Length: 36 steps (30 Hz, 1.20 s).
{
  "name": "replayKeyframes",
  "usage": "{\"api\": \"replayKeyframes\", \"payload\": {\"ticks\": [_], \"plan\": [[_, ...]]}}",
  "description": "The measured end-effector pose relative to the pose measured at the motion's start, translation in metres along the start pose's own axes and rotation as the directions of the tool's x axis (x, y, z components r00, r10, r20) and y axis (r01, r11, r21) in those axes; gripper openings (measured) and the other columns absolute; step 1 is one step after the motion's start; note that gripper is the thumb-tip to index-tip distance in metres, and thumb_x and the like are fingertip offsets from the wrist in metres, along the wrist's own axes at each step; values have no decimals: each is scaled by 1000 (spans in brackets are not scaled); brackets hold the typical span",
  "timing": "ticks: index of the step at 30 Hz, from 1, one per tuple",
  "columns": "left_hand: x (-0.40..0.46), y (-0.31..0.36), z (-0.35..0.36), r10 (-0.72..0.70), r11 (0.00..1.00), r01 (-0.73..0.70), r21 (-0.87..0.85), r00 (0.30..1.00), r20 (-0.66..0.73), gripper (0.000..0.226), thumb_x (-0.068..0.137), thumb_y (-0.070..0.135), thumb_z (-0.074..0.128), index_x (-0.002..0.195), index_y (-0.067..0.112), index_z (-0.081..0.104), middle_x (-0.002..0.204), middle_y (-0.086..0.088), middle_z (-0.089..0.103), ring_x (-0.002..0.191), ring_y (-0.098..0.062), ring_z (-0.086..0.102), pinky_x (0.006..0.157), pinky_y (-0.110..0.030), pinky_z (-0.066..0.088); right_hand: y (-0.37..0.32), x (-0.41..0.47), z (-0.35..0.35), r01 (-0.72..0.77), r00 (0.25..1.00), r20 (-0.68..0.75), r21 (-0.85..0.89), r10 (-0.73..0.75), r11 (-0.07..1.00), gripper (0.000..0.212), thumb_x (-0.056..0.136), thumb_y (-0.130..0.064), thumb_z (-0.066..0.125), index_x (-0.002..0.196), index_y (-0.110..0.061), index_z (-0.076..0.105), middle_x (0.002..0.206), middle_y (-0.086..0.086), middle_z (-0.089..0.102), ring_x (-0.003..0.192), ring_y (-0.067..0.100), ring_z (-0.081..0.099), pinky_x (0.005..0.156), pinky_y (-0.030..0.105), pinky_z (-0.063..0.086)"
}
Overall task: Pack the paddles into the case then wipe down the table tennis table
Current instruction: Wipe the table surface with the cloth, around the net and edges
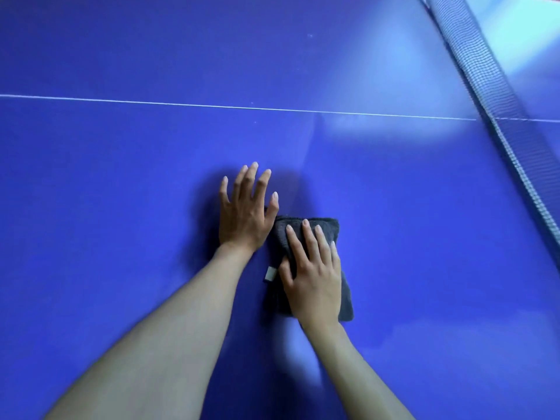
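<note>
Net [497, 95] runs diag at upper right — pale light glare on the surface nr it.

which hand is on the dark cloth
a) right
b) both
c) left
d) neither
a: the right hand lies flat on the folded cloth with fingers straight, while the left hand rests spread on the bare blue table beside it.

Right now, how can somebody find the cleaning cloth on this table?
Start on the blue table tennis table, left of the mesh net. The dark grey folded towelling cloth lies flat under the right hand. It alone is dark, with a small white tag.
</note>
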<state>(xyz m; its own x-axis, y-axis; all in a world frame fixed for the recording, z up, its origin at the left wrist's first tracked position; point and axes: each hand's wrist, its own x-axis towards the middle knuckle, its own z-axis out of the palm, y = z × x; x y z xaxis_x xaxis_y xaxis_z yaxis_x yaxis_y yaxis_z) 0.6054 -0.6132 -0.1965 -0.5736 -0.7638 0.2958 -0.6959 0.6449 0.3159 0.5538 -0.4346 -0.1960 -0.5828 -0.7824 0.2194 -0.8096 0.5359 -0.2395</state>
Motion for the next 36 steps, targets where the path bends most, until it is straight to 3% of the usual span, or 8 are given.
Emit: {"api": "replayKeyframes", "payload": {"ticks": [7, 15, 25, 31, 36], "plan": [[-1, 0, 4, -27, 1000, 27, -10, 999, -17, 46, 109, 36, 33, 150, 20, 44, 160, -10, 41, 150, -31, 36, 121, -60, 23, 8, 8, -7, 57, 997, 58, -8, -57, 998, 62, 96, -45, 47, 157, -39, 44, 168, -5, 37, 157, 20, 30, 125, 47, 30], [1, 2, 5, -46, 997, 44, 66, 999, 18, 48, 110, 34, 30, 155, 22, 42, 166, -11, 32, 152, -31, 33, 121, -60, 23, 19, 157, 30, 73, 997, 24, 47, -74, 996, 60, 97, -46, 44, 156, -36, 47, 166, -1, 40, 155, 24, 32, 125, 51, 28], [5, 5, 3, -41, 995, 37, 94, 998, 44, 50, 104, 36, 45, 149, 16, 52, 165, -11, 35, 150, -29, 38, 119, -59, 29, 19, 300, 61, 152, 984, 74, 96, -159, 984, 60, 95, -49, 48, 154, -38, 50, 165, -2, 41, 155, 23, 30, 128, 49, 22], [6, 5, -1, -60, 996, 57, 74, 997, 42, 49, 104, 36, 48, 147, 14, 55, 164, -11, 38, 149, -28, 40, 119, -58, 30, 18, 317, 66, 198, 974, 96, 82, -206, 977, 62, 95, -52, 44, 155, -39, 49, 166, -1, 40, 156, 25, 29, 128, 54, 20], [4, 4, -1, -46, 994, 36, 108, 995, 87, 56, 103, 43, 45, 153, 18, 45, 167, -8, 29, 153, -26, 32, 123, -56, 25, 15, 297, 63, 175, 980, 83, 81, -182, 981, 60, 96, -48, 45, 155, -38, 49, 166, -1, 40, 156, 23, 29, 127, 52, 21]]}}
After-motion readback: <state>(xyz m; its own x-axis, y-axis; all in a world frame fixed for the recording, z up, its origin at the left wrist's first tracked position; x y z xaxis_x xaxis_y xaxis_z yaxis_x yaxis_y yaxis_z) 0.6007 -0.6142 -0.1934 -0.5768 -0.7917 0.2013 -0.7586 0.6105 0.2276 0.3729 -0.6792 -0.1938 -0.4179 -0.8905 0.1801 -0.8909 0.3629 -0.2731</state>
